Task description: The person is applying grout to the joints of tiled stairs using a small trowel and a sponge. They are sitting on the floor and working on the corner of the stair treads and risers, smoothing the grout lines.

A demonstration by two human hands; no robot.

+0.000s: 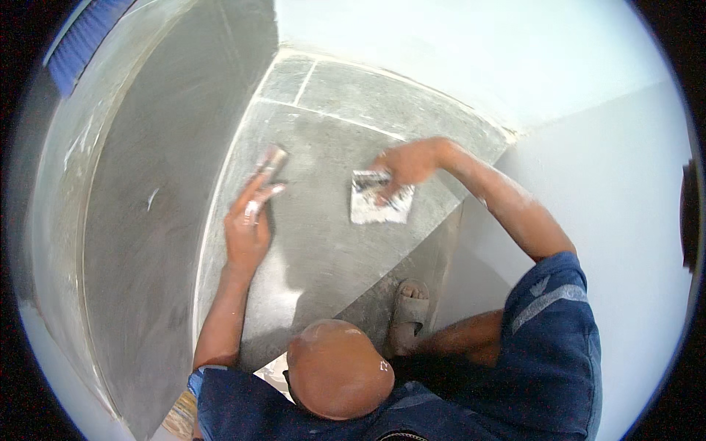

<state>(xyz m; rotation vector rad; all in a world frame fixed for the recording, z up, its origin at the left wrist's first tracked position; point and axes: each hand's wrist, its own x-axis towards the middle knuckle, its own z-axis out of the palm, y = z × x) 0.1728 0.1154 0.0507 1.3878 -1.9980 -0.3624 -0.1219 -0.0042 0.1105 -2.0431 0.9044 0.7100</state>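
My left hand (248, 228) lies low over the grey tiled surface (316, 250), with white smears on its fingers. At its fingertips is a small, blurred, pale-ended tool (274, 159), whose kind I cannot make out. Farther right, my right hand (408, 163) reaches in from the side, fingers bent down onto a white, dark-smeared square piece (382, 202). That piece lies against the tiles; whether it is a cloth or a flat scraper cannot be told. Pale lines run between the tiles and along their edges.
A pale wall (456, 44) rises at the back, and another wall (588, 184) stands at the right. A grey vertical panel (154, 162) borders the left side. Blue broom bristles (81, 44) show at the top left. A sandalled foot (408, 312) stands below the tile edge.
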